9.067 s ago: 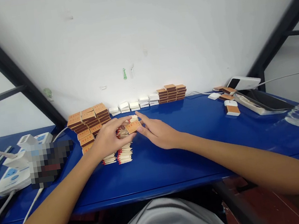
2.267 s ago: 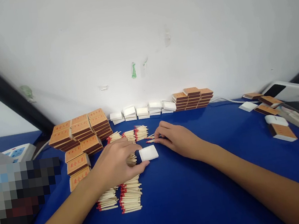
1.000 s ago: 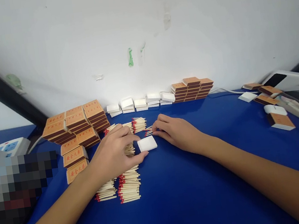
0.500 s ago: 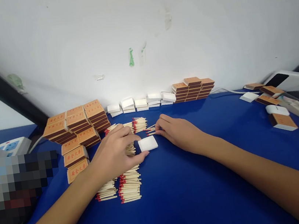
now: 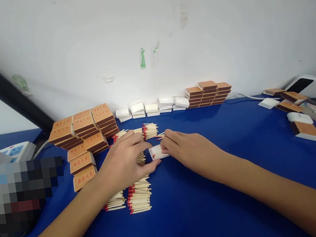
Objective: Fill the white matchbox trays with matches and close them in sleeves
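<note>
A small white inner matchbox tray (image 5: 156,151) lies on the blue table. My left hand (image 5: 125,158) curves round its left end, thumb at the near side and index finger at the far side. Over the tray's right end, my right hand (image 5: 184,146) is pinched on matches, mostly hidden by the fingers; red match heads (image 5: 154,156) show inside the tray. Rows of red-tipped matches (image 5: 139,195) lie beneath and in front of my left hand. Another match pile (image 5: 150,130) sits behind it, with a few loose matches (image 5: 160,136) beside my right fingertips.
Orange matchboxes (image 5: 83,123) are stacked at the left, and more matchboxes (image 5: 209,93) stand against the wall. White trays (image 5: 152,107) line the wall between them. Scattered boxes (image 5: 306,129) and a white device (image 5: 312,87) lie right. A power strip (image 5: 18,152) is at left.
My right hand has moved from the loose matches toward me, over the tray. Red match heads now show in the tray. My left hand stays round the tray; the view has shifted slightly.
</note>
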`<state>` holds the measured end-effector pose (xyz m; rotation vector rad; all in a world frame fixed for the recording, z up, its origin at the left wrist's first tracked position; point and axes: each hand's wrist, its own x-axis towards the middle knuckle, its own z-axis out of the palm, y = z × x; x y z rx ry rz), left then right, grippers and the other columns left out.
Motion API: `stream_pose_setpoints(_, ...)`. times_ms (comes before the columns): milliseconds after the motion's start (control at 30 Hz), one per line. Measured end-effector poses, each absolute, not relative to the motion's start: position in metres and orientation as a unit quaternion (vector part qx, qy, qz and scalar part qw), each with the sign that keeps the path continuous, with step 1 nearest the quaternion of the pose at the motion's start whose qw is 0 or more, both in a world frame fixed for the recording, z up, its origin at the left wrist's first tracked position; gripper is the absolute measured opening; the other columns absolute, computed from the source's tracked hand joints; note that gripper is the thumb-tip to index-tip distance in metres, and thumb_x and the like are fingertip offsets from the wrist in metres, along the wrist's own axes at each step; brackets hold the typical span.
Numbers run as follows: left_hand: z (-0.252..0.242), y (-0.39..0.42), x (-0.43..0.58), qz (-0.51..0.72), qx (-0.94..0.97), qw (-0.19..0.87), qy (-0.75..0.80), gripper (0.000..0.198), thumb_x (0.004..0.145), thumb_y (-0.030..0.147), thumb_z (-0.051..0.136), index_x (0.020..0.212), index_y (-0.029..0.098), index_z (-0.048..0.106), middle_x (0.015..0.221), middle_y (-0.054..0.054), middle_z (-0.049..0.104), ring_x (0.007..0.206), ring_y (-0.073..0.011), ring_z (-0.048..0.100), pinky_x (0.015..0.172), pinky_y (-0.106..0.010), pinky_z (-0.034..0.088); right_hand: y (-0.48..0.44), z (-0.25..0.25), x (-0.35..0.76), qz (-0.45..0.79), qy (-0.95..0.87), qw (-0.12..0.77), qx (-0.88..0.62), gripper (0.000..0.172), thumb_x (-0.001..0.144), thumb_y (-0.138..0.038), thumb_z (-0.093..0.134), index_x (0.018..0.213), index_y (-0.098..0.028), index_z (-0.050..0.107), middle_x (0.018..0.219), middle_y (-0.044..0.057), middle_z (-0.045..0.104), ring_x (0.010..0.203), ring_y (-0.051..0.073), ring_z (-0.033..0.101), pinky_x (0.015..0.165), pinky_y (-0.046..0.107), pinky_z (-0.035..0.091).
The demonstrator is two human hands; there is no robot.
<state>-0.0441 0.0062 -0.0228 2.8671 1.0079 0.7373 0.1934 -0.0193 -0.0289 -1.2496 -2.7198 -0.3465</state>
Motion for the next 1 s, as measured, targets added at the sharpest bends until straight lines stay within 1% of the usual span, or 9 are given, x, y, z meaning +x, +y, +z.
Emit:
stream_pose_setpoints(100, -0.024, 0.006, -0.044, 0.236, 0.919, 0.003, 0.315, 0.025, 0.096, 0.041, 0.074, 0.103, 0.018, 0.079, 0.086, -0.006, 0.063, 0.087, -0.0240, 0.059, 0.077, -0.039, 0.049, -0.018, -0.030, 0.195, -0.078, -0.909, 0.088, -0.399, 0.024, 0.113, -0.022, 0.041, 0.103, -0.019, 0.063, 0.100, 0.010, 0.063, 0.079, 0.019, 0.059, 0.057, 0.032, 0.033)
stream_pose_setpoints(200, -0.024, 0.007, -0.045, 0.232, 0.919, 0.003, 0.318, 0.024, 0.096, 0.041, 0.074, 0.103, 0.019, 0.079, 0.085, -0.006, 0.063, 0.087, -0.0243, 0.058, 0.077, -0.040, 0.049, -0.011, -0.031, 0.201, -0.040, -0.896, 0.135, -0.420, 0.027, 0.114, -0.029, 0.040, 0.104, -0.019, 0.064, 0.101, 0.008, 0.063, 0.076, 0.017, 0.059, 0.059, 0.031, 0.036)
stream_pose_setpoints(300, -0.024, 0.006, -0.046, 0.227, 0.918, 0.011, 0.325, 0.025, 0.095, 0.041, 0.076, 0.104, 0.018, 0.080, 0.086, -0.006, 0.062, 0.088, -0.0244, 0.057, 0.078, -0.040, 0.050, -0.001, -0.035, 0.210, -0.012, -0.867, 0.194, -0.458, 0.023, 0.113, -0.031, 0.046, 0.109, -0.020, 0.065, 0.104, 0.007, 0.065, 0.078, 0.017, 0.060, 0.065, 0.031, 0.040)
stream_pose_setpoints(367, -0.024, 0.006, -0.046, 0.225, 0.919, 0.019, 0.323, 0.027, 0.095, 0.043, 0.076, 0.105, 0.018, 0.080, 0.087, -0.006, 0.063, 0.088, -0.0243, 0.057, 0.080, -0.041, 0.050, 0.006, -0.040, 0.217, 0.004, -0.851, 0.213, -0.479, 0.018, 0.111, -0.029, 0.051, 0.111, -0.020, 0.067, 0.106, 0.006, 0.064, 0.078, 0.016, 0.060, 0.068, 0.030, 0.042)
stream_pose_setpoints(500, -0.025, 0.006, -0.047, 0.228, 0.919, 0.023, 0.320, 0.027, 0.094, 0.043, 0.077, 0.106, 0.019, 0.081, 0.088, -0.006, 0.064, 0.088, -0.0238, 0.057, 0.082, -0.041, 0.050, 0.017, -0.047, 0.225, 0.050, -0.849, 0.208, -0.484, 0.011, 0.107, -0.026, 0.058, 0.109, -0.022, 0.068, 0.104, 0.004, 0.062, 0.077, 0.016, 0.060, 0.071, 0.030, 0.045)
stream_pose_setpoints(600, -0.025, 0.006, -0.047, 0.232, 0.919, 0.019, 0.319, 0.027, 0.094, 0.043, 0.077, 0.105, 0.019, 0.081, 0.089, -0.006, 0.063, 0.088, -0.0239, 0.056, 0.081, -0.040, 0.049, 0.019, -0.047, 0.225, 0.063, -0.845, 0.202, -0.490, 0.009, 0.106, -0.024, 0.059, 0.104, -0.022, 0.067, 0.103, 0.004, 0.062, 0.076, 0.016, 0.059, 0.070, 0.029, 0.045)
stream_pose_setpoints(700, -0.026, 0.006, -0.047, 0.232, 0.920, 0.021, 0.316, 0.027, 0.095, 0.042, 0.076, 0.104, 0.018, 0.080, 0.088, -0.006, 0.063, 0.089, -0.0239, 0.056, 0.081, -0.041, 0.049, 0.017, -0.044, 0.224, 0.064, -0.844, 0.184, -0.500, 0.009, 0.107, -0.023, 0.058, 0.103, -0.021, 0.066, 0.103, 0.004, 0.063, 0.073, 0.016, 0.058, 0.067, 0.029, 0.043)
stream_pose_setpoints(833, -0.026, 0.007, -0.047, 0.232, 0.921, 0.019, 0.313, 0.027, 0.094, 0.042, 0.077, 0.105, 0.017, 0.080, 0.088, -0.006, 0.063, 0.089, -0.0238, 0.056, 0.081, -0.041, 0.049, 0.015, -0.040, 0.222, 0.042, -0.846, 0.183, -0.498, 0.009, 0.107, -0.023, 0.056, 0.104, -0.020, 0.065, 0.106, 0.005, 0.064, 0.074, 0.016, 0.059, 0.067, 0.030, 0.043)
stream_pose_setpoints(1000, -0.025, 0.006, -0.047, 0.234, 0.920, 0.019, 0.315, 0.027, 0.095, 0.042, 0.076, 0.105, 0.018, 0.080, 0.087, -0.006, 0.063, 0.089, -0.0238, 0.057, 0.080, -0.041, 0.049, 0.010, -0.042, 0.217, 0.041, -0.858, 0.173, -0.482, 0.010, 0.108, -0.026, 0.058, 0.105, -0.020, 0.066, 0.104, 0.004, 0.063, 0.073, 0.016, 0.059, 0.066, 0.030, 0.042)
